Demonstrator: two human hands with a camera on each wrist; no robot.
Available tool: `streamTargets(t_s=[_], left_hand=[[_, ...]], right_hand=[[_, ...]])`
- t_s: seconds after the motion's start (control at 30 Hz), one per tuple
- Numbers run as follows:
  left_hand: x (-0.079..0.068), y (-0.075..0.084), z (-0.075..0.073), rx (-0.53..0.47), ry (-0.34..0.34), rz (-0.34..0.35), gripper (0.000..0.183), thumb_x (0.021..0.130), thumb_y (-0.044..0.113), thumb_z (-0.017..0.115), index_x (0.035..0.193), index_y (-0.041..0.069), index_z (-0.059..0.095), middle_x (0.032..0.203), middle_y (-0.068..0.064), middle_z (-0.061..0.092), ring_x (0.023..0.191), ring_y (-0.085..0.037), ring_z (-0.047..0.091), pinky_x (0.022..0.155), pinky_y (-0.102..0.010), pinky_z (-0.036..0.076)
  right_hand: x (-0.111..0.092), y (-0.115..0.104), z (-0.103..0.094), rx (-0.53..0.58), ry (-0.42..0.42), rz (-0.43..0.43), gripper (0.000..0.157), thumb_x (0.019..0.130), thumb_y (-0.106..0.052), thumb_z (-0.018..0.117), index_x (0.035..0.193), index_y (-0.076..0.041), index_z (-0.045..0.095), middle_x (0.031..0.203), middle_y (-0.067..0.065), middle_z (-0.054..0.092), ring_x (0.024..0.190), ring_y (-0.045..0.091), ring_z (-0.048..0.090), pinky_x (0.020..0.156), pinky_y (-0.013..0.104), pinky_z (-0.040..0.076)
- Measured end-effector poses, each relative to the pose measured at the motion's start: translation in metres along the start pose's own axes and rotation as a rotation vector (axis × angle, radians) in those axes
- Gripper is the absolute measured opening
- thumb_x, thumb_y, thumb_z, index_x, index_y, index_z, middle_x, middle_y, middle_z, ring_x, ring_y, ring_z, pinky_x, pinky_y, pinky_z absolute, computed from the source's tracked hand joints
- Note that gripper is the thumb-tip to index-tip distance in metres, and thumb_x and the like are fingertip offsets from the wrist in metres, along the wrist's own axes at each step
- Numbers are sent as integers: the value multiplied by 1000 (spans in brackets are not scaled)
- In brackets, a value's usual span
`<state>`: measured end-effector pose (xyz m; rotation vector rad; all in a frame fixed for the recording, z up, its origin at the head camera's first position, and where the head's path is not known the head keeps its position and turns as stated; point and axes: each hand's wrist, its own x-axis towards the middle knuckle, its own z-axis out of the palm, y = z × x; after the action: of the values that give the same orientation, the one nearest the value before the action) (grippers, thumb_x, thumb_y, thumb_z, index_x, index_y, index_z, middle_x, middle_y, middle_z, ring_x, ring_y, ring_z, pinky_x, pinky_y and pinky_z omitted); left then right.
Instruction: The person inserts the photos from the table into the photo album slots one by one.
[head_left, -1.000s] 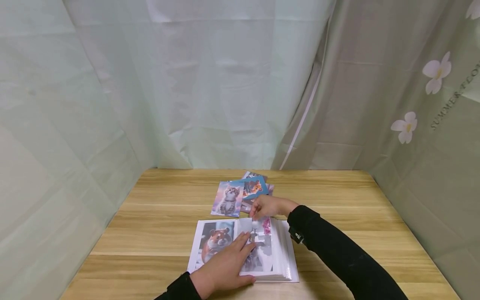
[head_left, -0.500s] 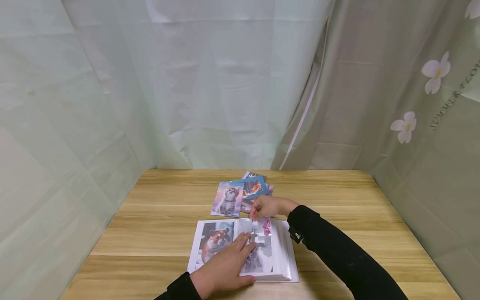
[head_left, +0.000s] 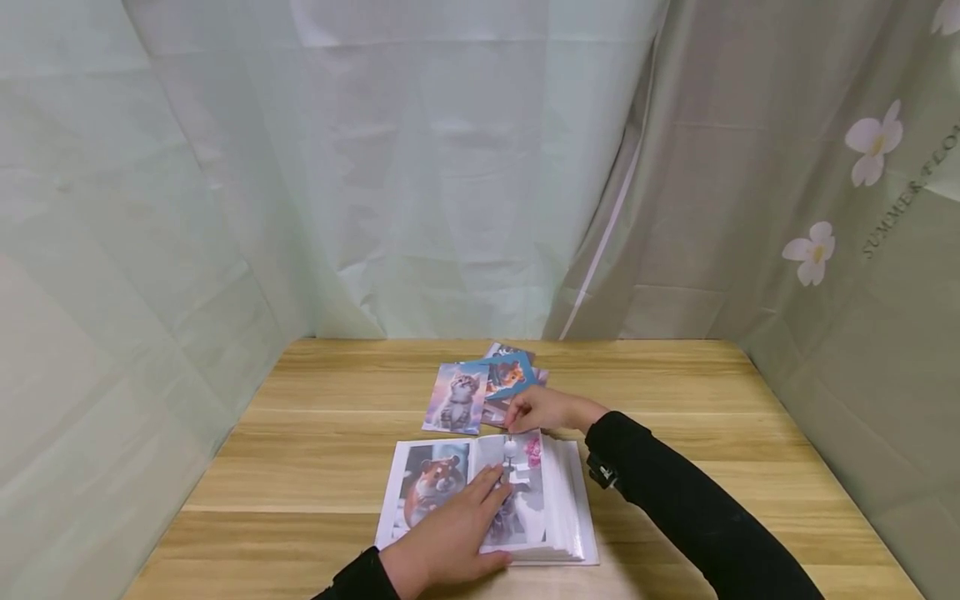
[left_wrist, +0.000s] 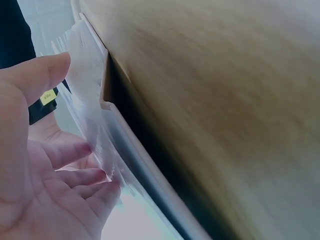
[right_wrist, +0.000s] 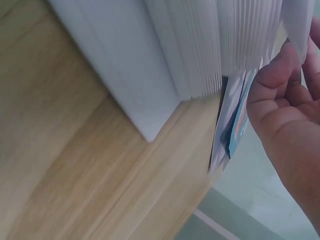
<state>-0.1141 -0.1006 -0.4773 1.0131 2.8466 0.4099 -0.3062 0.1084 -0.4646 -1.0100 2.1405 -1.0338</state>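
Left hand spread on album, right hand pinching a sheet, now slightly further right

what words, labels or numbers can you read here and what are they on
"SUMMER FLO", cut off at the frame edge: side curtain
White marking on the black wrist device: too small to read
Yellow label on that device, left wrist view: too blurred
Album and cards: none legible

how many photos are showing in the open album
2: the brown animal photo on the left, and the grey photo on the right, partly under the left hand. More may hide in the album.
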Motion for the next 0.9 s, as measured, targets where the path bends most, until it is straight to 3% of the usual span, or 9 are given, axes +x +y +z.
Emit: streamTargets(t_s=[0.33, 0.5, 0.67, 0.9], left_hand=[[-1, -2, 0, -64, -7, -19, 81, 92, 52, 64, 153, 4, 38, 162, -18, 25, 147, -31, 29, 114, -43, 36], [-1, -3, -1, -112, -19, -32, 79, 95, 51, 61, 155, 6, 35, 164, -16, 22, 148, -30, 28, 114, -44, 36], [-1, -2, -2, -116, -8, -17, 74, 97, 42, 59, 155, 4, 33, 164, -16, 22, 148, -30, 27, 114, -44, 36], [-1, 1, -3, -139, 10, 11, 78, 91, 24, 60, 157, 2, 26, 164, -14, 22, 149, -25, 26, 114, -41, 36]], right_hand=[[-9, 3, -7, 40, 77, 76, 16, 95, -11, 69, 103, 3, 72, 81, -2, 64, 70, 10, 53, 64, 24, 47], [-13, 4, -9, 60, 102, 75, 16, 96, -9, 66, 103, 5, 71, 77, -4, 60, 67, 12, 49, 61, 25, 44], [-17, 4, -11, 68, 135, 100, 15, 97, -10, 65, 103, 3, 71, 78, -2, 57, 67, 14, 49, 64, 27, 44], [-20, 6, -14, 93, 214, 133, 18, 98, -11, 63, 103, 5, 70, 81, 3, 59, 75, 24, 54, 71, 36, 49]])
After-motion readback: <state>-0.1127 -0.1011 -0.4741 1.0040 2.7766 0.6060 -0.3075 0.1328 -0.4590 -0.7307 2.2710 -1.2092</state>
